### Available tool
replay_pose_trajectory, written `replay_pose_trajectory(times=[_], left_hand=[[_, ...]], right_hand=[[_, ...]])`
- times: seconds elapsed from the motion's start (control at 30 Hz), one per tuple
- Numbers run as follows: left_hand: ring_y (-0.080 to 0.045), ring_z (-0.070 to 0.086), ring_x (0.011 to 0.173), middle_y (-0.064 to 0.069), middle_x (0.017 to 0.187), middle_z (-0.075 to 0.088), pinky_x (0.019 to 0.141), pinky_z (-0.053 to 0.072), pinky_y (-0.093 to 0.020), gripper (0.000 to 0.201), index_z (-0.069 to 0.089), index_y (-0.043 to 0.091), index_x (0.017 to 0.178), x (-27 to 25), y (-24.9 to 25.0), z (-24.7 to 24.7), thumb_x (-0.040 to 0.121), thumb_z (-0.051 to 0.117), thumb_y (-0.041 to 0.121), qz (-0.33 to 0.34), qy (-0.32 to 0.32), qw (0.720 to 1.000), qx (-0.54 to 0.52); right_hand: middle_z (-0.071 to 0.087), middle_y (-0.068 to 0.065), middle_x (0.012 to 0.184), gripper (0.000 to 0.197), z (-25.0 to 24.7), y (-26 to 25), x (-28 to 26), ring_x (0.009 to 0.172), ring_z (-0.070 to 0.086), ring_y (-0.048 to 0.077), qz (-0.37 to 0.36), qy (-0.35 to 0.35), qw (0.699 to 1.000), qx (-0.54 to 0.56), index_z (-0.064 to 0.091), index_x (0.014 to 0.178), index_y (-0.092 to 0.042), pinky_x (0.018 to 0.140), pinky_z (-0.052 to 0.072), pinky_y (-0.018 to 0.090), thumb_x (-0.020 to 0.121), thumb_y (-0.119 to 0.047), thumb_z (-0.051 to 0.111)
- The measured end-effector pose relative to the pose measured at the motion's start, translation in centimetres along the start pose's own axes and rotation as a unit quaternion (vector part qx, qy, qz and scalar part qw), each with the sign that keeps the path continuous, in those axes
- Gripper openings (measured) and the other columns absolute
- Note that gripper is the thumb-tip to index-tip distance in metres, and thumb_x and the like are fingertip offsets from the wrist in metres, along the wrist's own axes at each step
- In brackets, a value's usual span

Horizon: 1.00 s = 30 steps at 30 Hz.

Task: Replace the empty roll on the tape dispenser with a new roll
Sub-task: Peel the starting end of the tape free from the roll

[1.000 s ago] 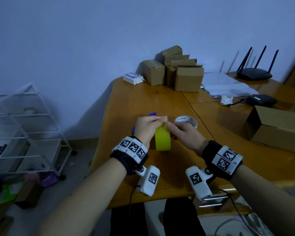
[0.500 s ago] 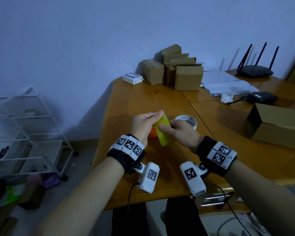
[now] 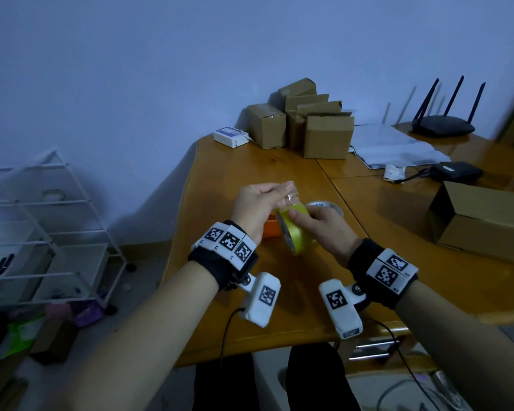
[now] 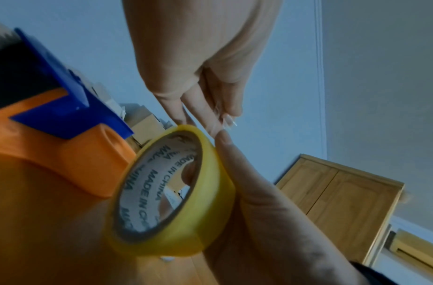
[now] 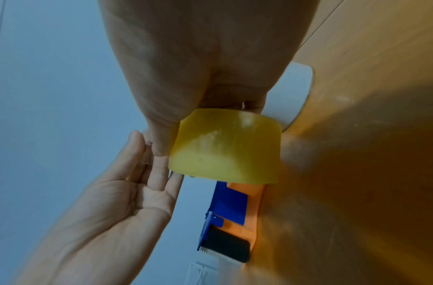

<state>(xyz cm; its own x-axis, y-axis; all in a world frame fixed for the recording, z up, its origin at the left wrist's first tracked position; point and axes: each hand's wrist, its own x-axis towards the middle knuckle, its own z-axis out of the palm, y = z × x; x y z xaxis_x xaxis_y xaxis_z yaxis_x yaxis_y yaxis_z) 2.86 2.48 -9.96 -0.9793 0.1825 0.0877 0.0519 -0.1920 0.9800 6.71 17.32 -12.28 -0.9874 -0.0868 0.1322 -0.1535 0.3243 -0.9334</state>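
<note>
My right hand grips the new yellow tape roll just above the table, thumb on its outer band and fingers through the core. The roll is tilted, its printed core facing left. A short clear strip runs from it up to my left hand, which pinches the tape's free end between thumb and fingers. The orange and blue tape dispenser lies on the table behind my left wrist; its toothed blade end shows in the right wrist view. The empty white roll lies flat past my right hand.
Several cardboard boxes and a small white device stand at the wooden table's far edge. Papers, a router, a black adapter and an open box lie right. A white rack stands left.
The yellow roll has tipped from upright to tilted. My left hand has risen off the roll, drawing out a short clear strip of tape; my right hand keeps its grip.
</note>
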Motion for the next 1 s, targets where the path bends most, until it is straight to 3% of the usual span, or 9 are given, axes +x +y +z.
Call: replay_pose_trajectory(times=[0.07, 0.2, 0.3, 0.37, 0.5, 0.63, 0.8, 1.0], left_hand=[[-0.027, 0.073, 0.094, -0.016, 0.100, 0.074, 0.082, 0.058, -0.027, 0.015, 0.072, 0.002, 0.098, 0.2, 0.2, -0.3, 0.090, 0.069, 0.014, 0.002, 0.005, 1.000, -0.003], [-0.021, 0.074, 0.091, -0.011, 0.101, 0.074, 0.079, 0.059, -0.024, 0.015, 0.070, 0.002, 0.101, 0.1, 0.2, -1.0, 0.091, 0.067, 0.013, -0.005, 0.011, 1.000, -0.008], [-0.020, 0.072, 0.097, -0.006, 0.092, 0.075, 0.087, 0.058, -0.029, 0.014, 0.071, 0.005, 0.100, 0.1, 0.0, -1.4, 0.091, 0.068, 0.014, -0.004, 0.013, 1.000, -0.001], [-0.018, 0.071, 0.097, -0.003, 0.084, 0.075, 0.087, 0.058, -0.030, 0.014, 0.071, 0.004, 0.100, 0.1, 0.0, -1.7, 0.091, 0.068, 0.014, -0.005, 0.011, 1.000, -0.006], [-0.020, 0.073, 0.092, -0.014, 0.101, 0.074, 0.083, 0.059, -0.032, 0.019, 0.069, -0.002, 0.104, 0.3, 0.0, -1.9, 0.090, 0.068, 0.011, -0.013, 0.011, 0.999, -0.038], [-0.020, 0.073, 0.097, -0.010, 0.099, 0.076, 0.084, 0.059, -0.032, 0.015, 0.071, 0.002, 0.102, 0.2, -0.2, -1.7, 0.090, 0.068, 0.010, -0.005, 0.014, 1.000, -0.024], [-0.018, 0.073, 0.097, -0.010, 0.100, 0.076, 0.086, 0.058, -0.031, 0.020, 0.071, 0.001, 0.106, 0.1, -0.3, -1.5, 0.091, 0.067, 0.013, 0.007, 0.021, 1.000, -0.006], [-0.023, 0.073, 0.098, -0.011, 0.102, 0.075, 0.090, 0.057, -0.034, 0.016, 0.069, 0.004, 0.103, -0.2, -0.2, -1.4, 0.091, 0.067, 0.014, -0.008, -0.004, 1.000, -0.024]], right_hand=[[0.067, -0.009, 0.071, 0.018, 0.2, 0.1, 0.0, 0.060, 0.061, -0.002, 0.009, -0.004, 1.000, 0.016, 0.064, 0.085, -0.016, 0.056, 0.046, 0.013, 0.095, -0.030, 0.061], [0.072, 0.012, 0.101, 0.027, 0.6, 0.5, 0.1, 0.085, 0.070, 0.019, 0.042, -0.018, 0.999, 0.029, 0.063, 0.109, -0.008, 0.073, 0.056, 0.028, 0.092, -0.029, 0.066], [0.070, 0.012, 0.103, 0.022, 0.8, 0.4, 0.0, 0.085, 0.069, 0.020, 0.044, -0.018, 0.999, 0.015, 0.061, 0.106, -0.012, 0.071, 0.056, 0.028, 0.091, -0.026, 0.066], [0.070, 0.012, 0.103, 0.019, 0.8, 0.4, -0.2, 0.089, 0.069, 0.024, 0.044, -0.016, 0.999, 0.006, 0.060, 0.105, -0.015, 0.074, 0.057, 0.033, 0.091, -0.026, 0.066], [0.069, 0.012, 0.105, 0.023, 0.7, 0.4, -0.4, 0.093, 0.069, 0.028, 0.048, -0.015, 0.999, -0.001, 0.059, 0.108, -0.013, 0.077, 0.057, 0.039, 0.092, -0.028, 0.066], [0.069, 0.012, 0.105, 0.023, 0.4, 0.5, -0.5, 0.093, 0.069, 0.029, 0.045, -0.010, 0.999, -0.004, 0.059, 0.109, -0.012, 0.078, 0.058, 0.040, 0.093, -0.028, 0.064], [0.069, 0.013, 0.103, 0.014, 0.0, 0.4, -0.3, 0.090, 0.070, 0.030, 0.047, -0.010, 0.999, -0.024, 0.056, 0.100, -0.019, 0.072, 0.058, 0.037, 0.094, -0.029, 0.062], [0.070, 0.012, 0.102, 0.017, 0.2, 0.7, -0.2, 0.088, 0.070, 0.031, 0.030, 0.001, 0.998, -0.057, 0.057, 0.103, -0.018, 0.077, 0.059, 0.050, 0.094, -0.032, 0.062]])
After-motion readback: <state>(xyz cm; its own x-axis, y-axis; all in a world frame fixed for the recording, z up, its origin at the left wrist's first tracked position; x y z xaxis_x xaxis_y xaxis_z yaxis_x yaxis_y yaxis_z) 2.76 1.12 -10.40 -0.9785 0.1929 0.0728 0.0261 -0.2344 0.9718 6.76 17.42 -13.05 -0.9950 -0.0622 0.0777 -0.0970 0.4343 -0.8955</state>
